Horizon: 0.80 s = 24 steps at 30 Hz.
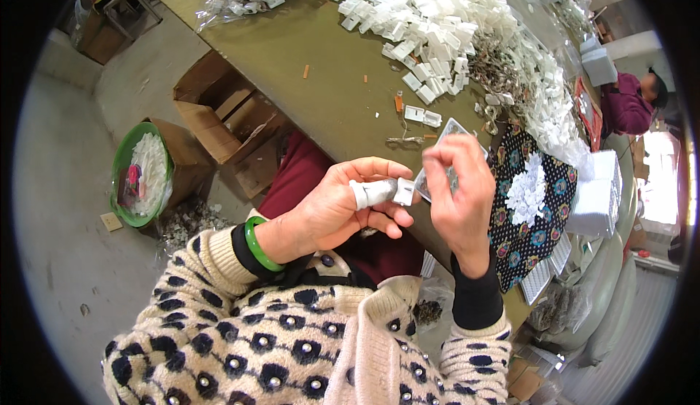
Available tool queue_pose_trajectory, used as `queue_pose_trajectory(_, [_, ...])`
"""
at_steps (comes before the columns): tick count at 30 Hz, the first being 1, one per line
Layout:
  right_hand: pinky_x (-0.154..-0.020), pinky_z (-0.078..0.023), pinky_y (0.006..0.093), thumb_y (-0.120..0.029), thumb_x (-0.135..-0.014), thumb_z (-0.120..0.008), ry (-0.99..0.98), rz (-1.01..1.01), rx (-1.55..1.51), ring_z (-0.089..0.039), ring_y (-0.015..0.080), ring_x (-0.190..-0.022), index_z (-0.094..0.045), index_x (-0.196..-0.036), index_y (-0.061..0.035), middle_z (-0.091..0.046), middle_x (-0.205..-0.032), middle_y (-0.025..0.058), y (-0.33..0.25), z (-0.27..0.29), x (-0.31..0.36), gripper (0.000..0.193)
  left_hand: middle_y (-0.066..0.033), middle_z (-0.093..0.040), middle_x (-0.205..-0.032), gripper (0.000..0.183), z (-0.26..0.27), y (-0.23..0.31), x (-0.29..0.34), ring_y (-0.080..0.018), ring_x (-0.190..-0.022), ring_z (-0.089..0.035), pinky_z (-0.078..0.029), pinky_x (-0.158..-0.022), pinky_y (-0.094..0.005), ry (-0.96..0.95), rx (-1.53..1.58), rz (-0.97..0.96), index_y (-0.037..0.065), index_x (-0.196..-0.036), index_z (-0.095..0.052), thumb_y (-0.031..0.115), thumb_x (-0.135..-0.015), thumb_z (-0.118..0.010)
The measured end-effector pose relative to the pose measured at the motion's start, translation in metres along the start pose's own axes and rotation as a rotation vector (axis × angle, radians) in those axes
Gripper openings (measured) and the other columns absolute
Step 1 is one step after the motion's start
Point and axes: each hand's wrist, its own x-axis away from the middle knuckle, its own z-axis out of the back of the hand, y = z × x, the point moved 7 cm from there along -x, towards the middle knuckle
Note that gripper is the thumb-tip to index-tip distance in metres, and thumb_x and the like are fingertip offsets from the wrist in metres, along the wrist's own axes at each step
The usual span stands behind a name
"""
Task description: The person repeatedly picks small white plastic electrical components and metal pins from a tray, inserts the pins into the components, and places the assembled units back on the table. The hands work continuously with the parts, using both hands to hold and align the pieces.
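Observation:
My left hand [321,204] is closed around a small white plastic housing [405,191], pinching it at the fingertips. White wrapping with a greyish worn patch covers the thumb. Just to the right, my right hand [465,193] is raised with thumb and fingertips pressed together. Whatever it pinches, if anything, is too small or hidden. A shallow clear tray [453,125] lies partly behind the right hand. Two similar white housings [423,116] lie on the table beyond my hands, beside a small orange piece [399,102].
A large heap of white plastic housings [430,11] covers the far table [292,48]. Small white pieces [526,192] lie on a patterned dark cloth [503,248] at right. Open cardboard box [211,124] and green-rimmed basin [120,164] stand left. Another person [628,104] sits far right.

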Motion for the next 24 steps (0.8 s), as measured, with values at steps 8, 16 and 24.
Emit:
queue_pose_trajectory(8, [-0.072,-0.043,0.0400,-0.012,-0.079,-0.070,-0.059,0.063,0.721,-0.056,0.0280,-0.088,-0.064,-0.085,-0.0036,-0.056,-0.088,0.0105,0.031,-0.064,-0.053,0.011,-0.0259,-0.066,-0.111,0.027,0.016,0.017,-0.004,-0.0290,-0.085,-0.071,-0.062,-0.071,-0.0372,0.078,0.072,-0.004,-0.001,-0.118,-0.060,0.014,-0.096,-0.059])
queue_pose_trajectory(16, [-0.075,-0.047,0.0296,-0.011,-0.094,-0.062,0.036,-0.444,-0.342,-0.061,0.0132,-0.082,-0.062,-0.089,-0.0007,-0.067,-0.090,0.0073,0.043,-0.041,-0.038,0.011,-0.0247,-0.068,-0.104,0.021,0.023,0.026,-0.002,-0.0254,-0.075,-0.071,-0.061,-0.062,-0.0322,0.118,-0.171,-0.121,-0.001,-0.113,-0.061,0.010,-0.096,-0.060])
queue_pose_trajectory(24, [-0.080,-0.052,0.0305,-0.017,-0.100,-0.055,0.177,-0.534,-1.041,-0.065,0.0173,-0.078,-0.056,-0.101,-0.0018,-0.067,-0.088,0.0095,0.024,-0.026,-0.003,0.015,-0.0114,-0.064,-0.097,0.027,0.001,0.046,0.002,-0.0204,-0.084,-0.067,-0.060,-0.064,-0.0330,0.002,-0.167,-0.200,-0.001,-0.118,-0.057,0.017,-0.097,-0.059])
